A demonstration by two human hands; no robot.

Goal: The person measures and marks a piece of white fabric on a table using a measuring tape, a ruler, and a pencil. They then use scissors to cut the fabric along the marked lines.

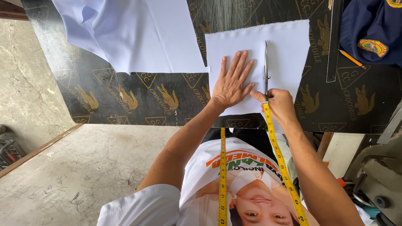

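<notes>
At the far left a grey, scratched lower table [83, 167] runs beside the dark patterned worktop [125, 96]. On the worktop's upper left lies a large loose piece of pale white cloth [134, 33], one edge folded over. Just right of it, near the middle of the worktop, sits a smaller rectangular piece of white fabric [289, 46], its top edge slightly frayed. The person's left hand [232, 86] lies flat on this fabric, palm down, fingers spread and gripping nothing, pressing the cloth to the surface. Just beside it, the right hand [279, 104] is closed around the handles of a pair of scissors [266, 62], whose blades point straight away from the person along the fabric. A yellow measuring tape [278, 155] hangs round the neck, one strand passing up to the right hand. Further right, a long dark ruler [334, 42] lies upright along the worktop, with a yellow pencil [351, 58] next to it and a navy garment [372, 25] with a round badge in the corner.
</notes>
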